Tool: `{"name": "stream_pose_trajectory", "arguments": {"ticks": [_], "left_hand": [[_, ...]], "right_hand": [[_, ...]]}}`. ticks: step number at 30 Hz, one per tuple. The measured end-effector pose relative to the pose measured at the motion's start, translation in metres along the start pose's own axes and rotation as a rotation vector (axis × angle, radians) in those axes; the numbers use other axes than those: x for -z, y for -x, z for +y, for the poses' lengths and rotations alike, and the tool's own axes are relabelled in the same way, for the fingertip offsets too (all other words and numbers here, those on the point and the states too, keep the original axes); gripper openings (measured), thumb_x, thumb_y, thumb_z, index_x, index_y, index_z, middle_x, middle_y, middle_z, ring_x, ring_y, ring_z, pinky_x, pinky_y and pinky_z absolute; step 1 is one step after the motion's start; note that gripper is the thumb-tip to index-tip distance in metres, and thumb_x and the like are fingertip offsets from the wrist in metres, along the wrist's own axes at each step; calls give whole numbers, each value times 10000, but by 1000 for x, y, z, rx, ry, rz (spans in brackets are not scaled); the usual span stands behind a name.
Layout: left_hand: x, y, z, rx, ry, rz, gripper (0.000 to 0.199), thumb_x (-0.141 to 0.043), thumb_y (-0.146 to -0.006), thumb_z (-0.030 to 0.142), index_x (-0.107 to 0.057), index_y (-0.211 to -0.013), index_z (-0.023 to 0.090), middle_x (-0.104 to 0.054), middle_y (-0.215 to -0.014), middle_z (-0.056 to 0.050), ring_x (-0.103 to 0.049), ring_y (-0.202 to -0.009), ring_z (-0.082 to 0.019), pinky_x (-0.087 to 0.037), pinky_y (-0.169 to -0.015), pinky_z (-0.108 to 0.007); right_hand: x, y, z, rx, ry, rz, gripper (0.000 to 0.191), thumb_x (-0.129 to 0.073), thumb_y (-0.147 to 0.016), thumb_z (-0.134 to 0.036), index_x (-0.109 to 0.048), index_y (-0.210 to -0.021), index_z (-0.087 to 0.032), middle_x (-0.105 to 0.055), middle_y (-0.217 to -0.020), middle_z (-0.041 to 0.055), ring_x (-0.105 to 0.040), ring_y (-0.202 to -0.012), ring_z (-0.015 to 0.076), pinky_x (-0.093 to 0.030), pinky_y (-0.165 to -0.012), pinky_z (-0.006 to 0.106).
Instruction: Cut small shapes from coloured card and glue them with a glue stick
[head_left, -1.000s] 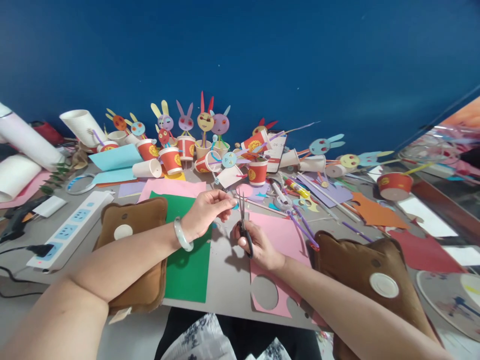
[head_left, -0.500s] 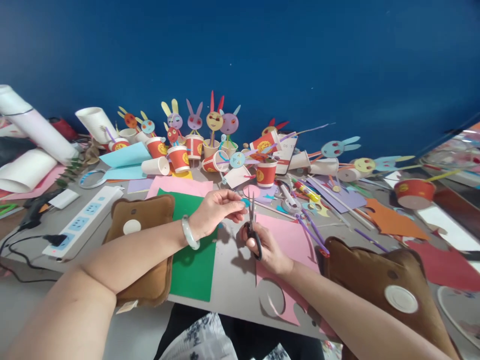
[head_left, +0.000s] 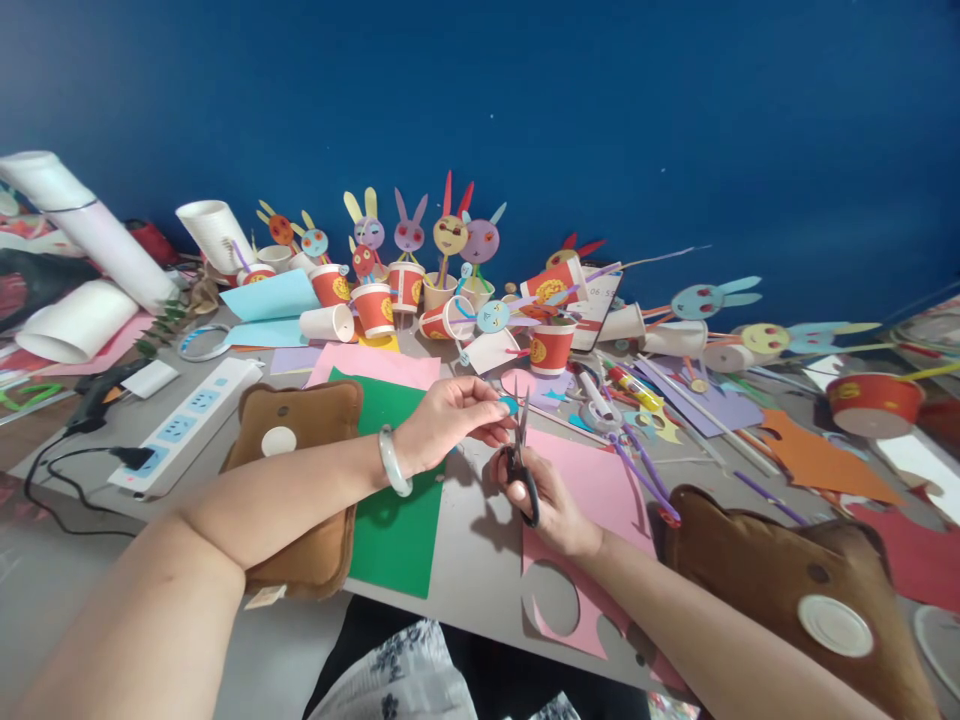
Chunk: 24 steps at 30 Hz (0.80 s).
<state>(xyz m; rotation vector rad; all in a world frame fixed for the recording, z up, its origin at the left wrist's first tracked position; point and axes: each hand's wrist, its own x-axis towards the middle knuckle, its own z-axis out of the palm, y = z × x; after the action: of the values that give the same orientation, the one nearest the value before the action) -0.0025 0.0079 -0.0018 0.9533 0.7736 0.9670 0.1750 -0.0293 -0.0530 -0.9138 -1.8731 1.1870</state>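
My left hand, with a pale bangle on its wrist, pinches a small piece of blue paper between thumb and fingers. Around the handles of a pair of black-handled scissors my right hand is closed. The scissor blades point up and away from me, slightly parted, right beside the blue piece. Below the left hand lies a green sheet. Pink paper with a round hole cut out sits under the right hand and forearm.
Red paper cups with paper rabbit heads stand along the blue wall. Brown cushions lie on both sides. A white power strip and a glue gun are at left. Orange scraps lie at right.
The view has turned a little to the left, so everything sits further right. Both hands keep nearly the same pose, the scissors still beside the blue piece.
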Motion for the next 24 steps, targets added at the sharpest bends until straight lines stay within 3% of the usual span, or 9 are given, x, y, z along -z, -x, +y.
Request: {"name": "stream_pose_trajectory", "arguments": {"ticks": [24], "left_hand": [[-4,3,-3,-48,8,-7,301,-768,-701,317,-539,-732,124,-663,-669,-10,-649,-620,-105,-539,-666,-261]], "right_hand": [[-2,-1,-1,13,-34,16,532,-460,-843,-707,-487,-712,-193,-482,-654,2,-413,-595,134,-352,-566,294]]}}
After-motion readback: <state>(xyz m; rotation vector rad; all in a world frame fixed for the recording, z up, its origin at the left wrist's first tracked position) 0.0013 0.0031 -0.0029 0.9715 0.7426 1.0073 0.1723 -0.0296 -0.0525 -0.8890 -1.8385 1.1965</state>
